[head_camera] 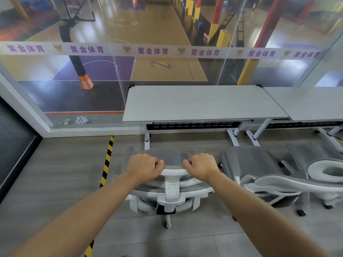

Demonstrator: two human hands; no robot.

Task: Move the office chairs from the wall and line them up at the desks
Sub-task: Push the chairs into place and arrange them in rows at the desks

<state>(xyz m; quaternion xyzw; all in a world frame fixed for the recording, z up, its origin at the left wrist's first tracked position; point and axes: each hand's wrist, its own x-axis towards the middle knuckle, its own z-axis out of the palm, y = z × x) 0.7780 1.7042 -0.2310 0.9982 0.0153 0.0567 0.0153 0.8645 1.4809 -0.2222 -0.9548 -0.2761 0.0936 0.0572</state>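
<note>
Both your hands are on the headrest bar of the grey mesh office chair [168,182]: left hand [143,166] and right hand [201,166], fingers [157,163] curled tight over the white top rail, holding it. The chair sits facing the left worktop [200,103], just short of it, seat not yet under the edge. Step in hand looks like pushing this chair in at its desk. Next move likely calls for a straight push forward, keeping it centred between the white desk legs and clear of the second chair [259,171] just beside on your right, which stands near the gap between this worktop and the right one [311,102]. Yellow-black floor tape [107,160] runs to the left. The strip on the glass wall [152,51] reads 紫金体育, repeated in purple with an orange crest between
</note>
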